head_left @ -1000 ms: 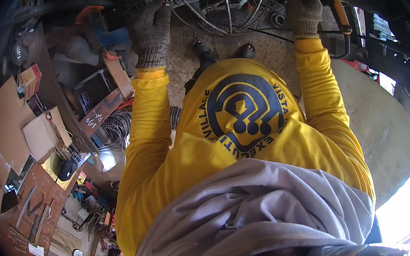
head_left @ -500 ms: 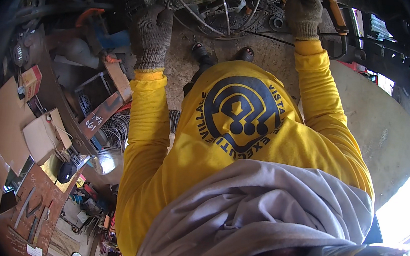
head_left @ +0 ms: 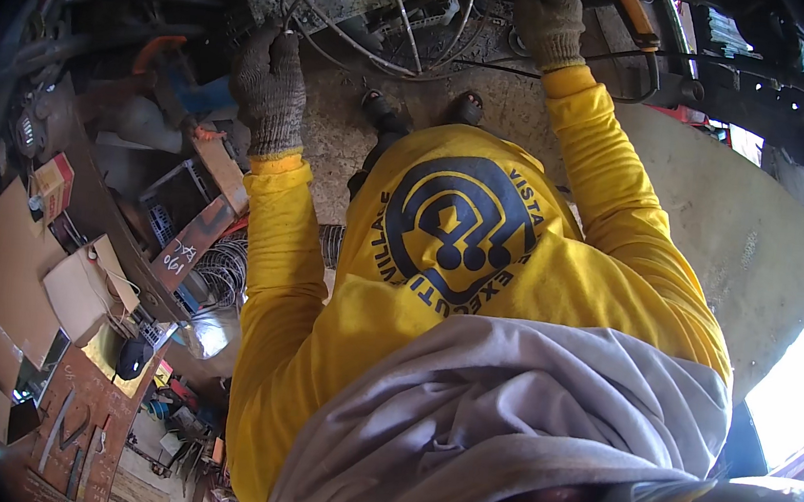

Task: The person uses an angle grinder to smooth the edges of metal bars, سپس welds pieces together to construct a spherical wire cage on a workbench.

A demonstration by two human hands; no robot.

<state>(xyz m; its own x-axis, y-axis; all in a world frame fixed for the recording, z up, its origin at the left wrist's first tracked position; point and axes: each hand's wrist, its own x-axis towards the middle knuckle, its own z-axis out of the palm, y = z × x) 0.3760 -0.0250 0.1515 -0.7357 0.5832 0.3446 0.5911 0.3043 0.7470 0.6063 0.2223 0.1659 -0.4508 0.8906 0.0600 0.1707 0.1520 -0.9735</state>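
A round frame of bent steel rods [head_left: 398,59] stands at the top middle, partly cut off by the picture's edge. On its left side is my left hand [head_left: 270,85], in a grey-brown knit glove, its fingers curled closed at the rim of the frame. My right hand [head_left: 547,19], gloved alike, reaches to the top edge right of the frame. Its fingertips run out of the picture, so what they hold, if anything, is hidden. Both arms are stretched forward in yellow sleeves.
An orange-handled tool [head_left: 635,9] lies right of my right hand. A dark cable [head_left: 500,66] crosses behind the wrist. Left are cardboard boxes [head_left: 14,259], metal scraps, a coil of wire [head_left: 222,266] and a brown board [head_left: 70,422]. A large pale sheet [head_left: 728,226] stands right.
My right hand has moved left, closer to the rod frame. The view has shifted slightly, so the frame, my left hand and the feet appear farther left. The left hand keeps its place at the frame.
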